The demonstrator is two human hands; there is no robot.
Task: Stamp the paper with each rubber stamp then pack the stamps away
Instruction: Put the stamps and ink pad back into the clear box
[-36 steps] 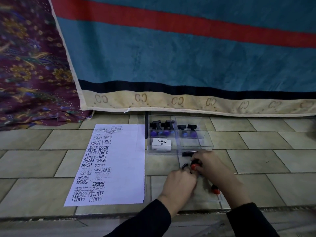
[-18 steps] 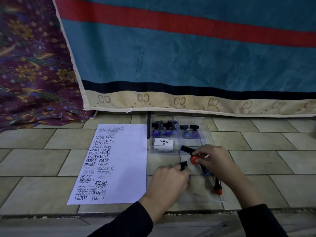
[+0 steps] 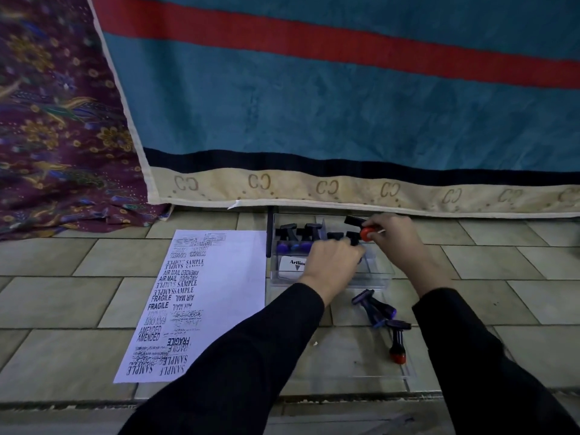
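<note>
Far left: patterned purple cloth [image 3: 56, 120] bunched on the tiled floor [image 3: 62, 296], at the floor's far-left edge; a teal blanket with a red stripe [image 3: 314, 105] hangs across the far edge behind everything. Sheet of paper [image 3: 216, 296] lies flat on the floor, left of centre, printed side up and covered down its left half with stamp marks (SAMPLE, AIR MAIL, FRAGILE, AMENDED, FAX OUT). Just beside the paper's far-right corner sits a clear plastic box [image 3: 379, 274], with several black-handled stamps [image 3: 298, 237] standing in its far compartment, purple ends down, and a white Artline ink pad [image 3: 290, 265] in its near-left part. Left hand [image 3: 332, 262] is over the box, fingers curled closed around a dark stamp handle that is mostly hidden by the fingers. Right hand [image 3: 395, 237] is at the box's far-right side, thumb and fingers pinching a red-tipped stamp [image 3: 361, 229], its black base raised above the box. Nearer the camera, right of the paper, a clear lid [image 3: 361, 365] lies flat on the floor; on it lie two purple-tipped stamps [image 3: 373, 306] crossed and touching, and another red-ended stamp [image 3: 398, 343] just beside them. Both sleeves black.
</note>
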